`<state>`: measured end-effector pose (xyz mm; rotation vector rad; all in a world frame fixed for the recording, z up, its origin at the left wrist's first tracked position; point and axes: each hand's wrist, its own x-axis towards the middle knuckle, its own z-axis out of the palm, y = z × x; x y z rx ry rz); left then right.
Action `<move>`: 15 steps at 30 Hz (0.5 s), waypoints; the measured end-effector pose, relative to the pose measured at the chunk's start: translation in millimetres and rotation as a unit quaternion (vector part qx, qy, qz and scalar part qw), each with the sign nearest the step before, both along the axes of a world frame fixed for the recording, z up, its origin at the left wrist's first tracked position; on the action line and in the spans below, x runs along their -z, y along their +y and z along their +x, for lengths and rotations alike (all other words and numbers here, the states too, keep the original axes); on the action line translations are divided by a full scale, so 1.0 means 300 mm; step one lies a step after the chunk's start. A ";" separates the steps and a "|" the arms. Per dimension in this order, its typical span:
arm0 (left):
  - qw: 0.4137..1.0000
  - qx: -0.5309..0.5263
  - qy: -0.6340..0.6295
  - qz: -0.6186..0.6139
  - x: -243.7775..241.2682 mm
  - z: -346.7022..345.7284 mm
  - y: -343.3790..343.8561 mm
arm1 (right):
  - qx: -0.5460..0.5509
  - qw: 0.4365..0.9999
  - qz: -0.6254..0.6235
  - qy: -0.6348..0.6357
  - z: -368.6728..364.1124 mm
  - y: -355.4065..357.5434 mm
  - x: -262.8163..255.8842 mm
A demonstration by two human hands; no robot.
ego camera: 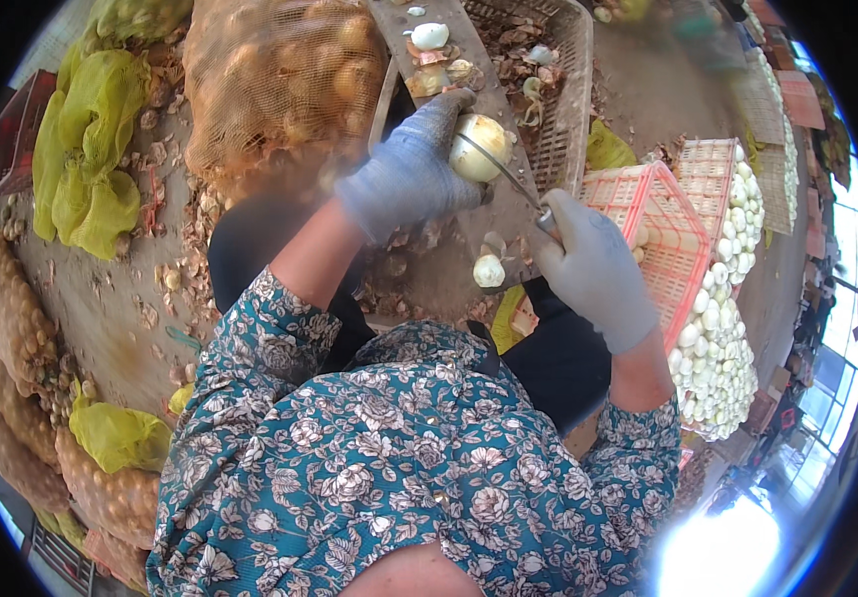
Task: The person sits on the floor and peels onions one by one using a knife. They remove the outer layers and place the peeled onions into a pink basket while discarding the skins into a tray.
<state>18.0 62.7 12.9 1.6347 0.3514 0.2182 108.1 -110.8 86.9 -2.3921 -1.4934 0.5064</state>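
My left hand [418,160], in a grey-blue work glove, holds an onion [483,148] whose pale layers show, with brownish patches of skin left on it. My right hand [593,261], in a light grey glove, is closed around the handle of a knife [507,175]. Its thin blade lies across the face of the onion. Both hands are over a narrow, worn board [507,97]. A peeled white onion [430,36] and skin scraps lie at the board's far end, and a cut onion piece [489,270] lies at its near end.
Beyond my left hand stands a mesh sack of onions [280,82]. A plastic crate [582,89] with skins is behind the board. On the right are a red-and-white crate [671,239] and heaped peeled onions [713,351]. Yellow net bags [93,142] and full sacks [18,321] are at left.
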 end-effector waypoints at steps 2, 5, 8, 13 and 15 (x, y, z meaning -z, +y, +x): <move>0.997 0.007 -0.005 -0.074 0.009 0.007 0.004 | 0.017 0.999 -0.021 -0.022 -0.005 -0.020 0.012; 0.998 -0.033 0.025 -0.055 0.030 -0.003 0.010 | 0.059 0.993 -0.083 -0.065 0.012 -0.121 0.060; 0.994 -0.014 0.078 -0.068 -0.001 0.008 0.027 | 0.101 0.992 -0.059 -0.043 0.008 -0.156 0.056; 0.993 0.011 0.027 -0.114 0.036 0.007 0.013 | 0.007 0.990 0.025 -0.136 -0.007 -0.093 0.112; 0.985 0.016 -0.003 -0.171 0.040 0.009 0.009 | -0.017 0.967 0.031 -0.253 0.016 -0.091 0.134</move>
